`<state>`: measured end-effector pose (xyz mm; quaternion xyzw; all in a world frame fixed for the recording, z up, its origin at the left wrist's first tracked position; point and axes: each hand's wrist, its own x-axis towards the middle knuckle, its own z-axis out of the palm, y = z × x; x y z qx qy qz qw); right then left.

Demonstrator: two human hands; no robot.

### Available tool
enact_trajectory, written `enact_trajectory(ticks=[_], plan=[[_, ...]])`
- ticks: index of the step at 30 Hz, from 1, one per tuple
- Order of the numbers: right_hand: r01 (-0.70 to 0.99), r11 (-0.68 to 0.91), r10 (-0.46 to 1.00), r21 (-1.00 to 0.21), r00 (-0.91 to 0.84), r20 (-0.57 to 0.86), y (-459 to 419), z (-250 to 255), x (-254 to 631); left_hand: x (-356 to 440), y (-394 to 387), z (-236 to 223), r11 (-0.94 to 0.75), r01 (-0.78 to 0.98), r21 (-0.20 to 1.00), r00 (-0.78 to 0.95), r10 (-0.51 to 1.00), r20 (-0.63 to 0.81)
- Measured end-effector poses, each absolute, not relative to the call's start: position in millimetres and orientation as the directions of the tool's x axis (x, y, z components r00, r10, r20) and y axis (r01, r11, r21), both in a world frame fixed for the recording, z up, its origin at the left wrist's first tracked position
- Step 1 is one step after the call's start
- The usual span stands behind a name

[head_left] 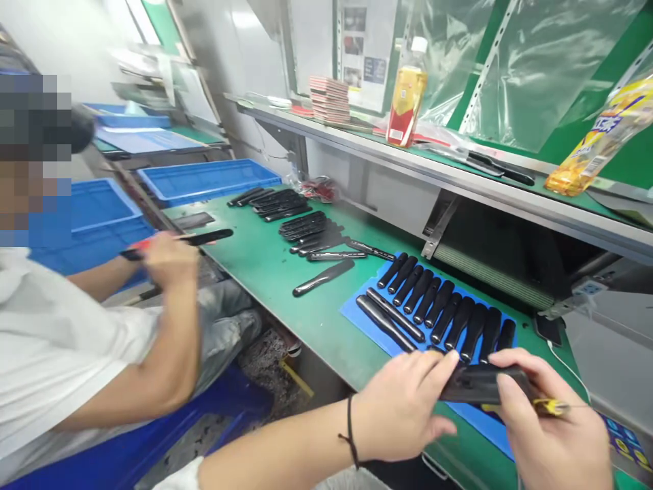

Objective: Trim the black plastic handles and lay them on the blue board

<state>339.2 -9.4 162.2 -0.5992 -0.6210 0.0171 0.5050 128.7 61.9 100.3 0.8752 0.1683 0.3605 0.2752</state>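
My left hand point(408, 401) pinches one end of a glossy black handle part point(479, 384). My right hand point(551, 429) grips its other end together with a thin yellow-handled tool point(554, 407). Both hands hover over a blue mat point(367, 316) on the green bench. A row of several similar black handles point(449, 313) lies on that mat just beyond my hands.
Further groups of black handles point(311, 235) lie along the green bench point(265, 262). A co-worker's hand point(168, 258) at the left holds a black part. Blue trays point(204, 178) stand behind. A drink bottle point(407, 95), stacked pads point(329, 99) and a yellow packet point(602, 136) sit on the shelf.
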Motion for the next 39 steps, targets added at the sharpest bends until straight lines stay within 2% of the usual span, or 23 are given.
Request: enact_trajectory(ticks=[2,4,5,7,9,15,18,21,25,28,30,32,34,39], plan=[[0.622,0.326,0.752,-0.712,0.286,0.594,-18,146,310,127,37,95,-0.612,-0.013,0.791,0.687,0.569,0.452],[0.585,0.437,0.749,-0.683,0.185,0.636,-25,125,291,117,16,87,-0.223,-0.221,0.949,0.698,0.643,0.314],[0.576,0.496,0.75,-0.65,0.092,0.655,-29,114,283,111,7,83,0.009,-0.323,0.946,0.711,0.662,0.236],[0.538,0.586,0.741,-0.606,-0.054,0.669,-38,94,271,101,-11,73,0.357,-0.443,0.822,0.737,0.667,0.108],[0.486,0.615,0.735,-0.621,-0.067,0.675,-46,78,261,94,-27,64,0.477,-0.484,0.734,0.731,0.681,0.04],[0.452,0.471,0.839,-0.758,0.035,0.543,-61,66,228,68,-54,52,0.444,-0.505,0.74,0.696,0.717,0.045],[0.459,0.592,0.729,-0.663,0.045,0.683,-65,61,207,44,-52,59,0.436,-0.541,0.719,0.647,0.763,0.024],[0.496,0.691,0.594,-0.525,0.023,0.804,-61,53,185,15,-33,67,0.385,-0.664,0.641,0.436,0.896,-0.086],[0.554,0.561,0.765,-0.616,-0.062,0.641,-41,41,160,-16,2,70,0.248,-0.869,0.427,0.135,0.951,-0.277],[0.413,0.647,0.746,-0.641,-0.172,0.643,-31,33,146,-17,14,69,0.141,-0.907,0.396,0.014,0.952,-0.307],[0.328,0.754,0.653,-0.569,-0.282,0.703,-30,28,142,-7,13,69,0.097,-0.901,0.424,-0.036,0.955,-0.295],[0.324,0.821,0.567,-0.471,-0.353,0.745,-33,24,142,5,9,70,0.069,-0.887,0.457,-0.068,0.959,-0.276],[0.333,0.831,0.549,-0.446,-0.359,0.755,-36,22,144,14,6,69,0.085,-0.873,0.479,-0.053,0.962,-0.267],[0.281,0.773,0.633,-0.569,-0.283,0.72,-49,24,151,20,6,58,0.175,-0.853,0.491,0.071,0.972,-0.223]])
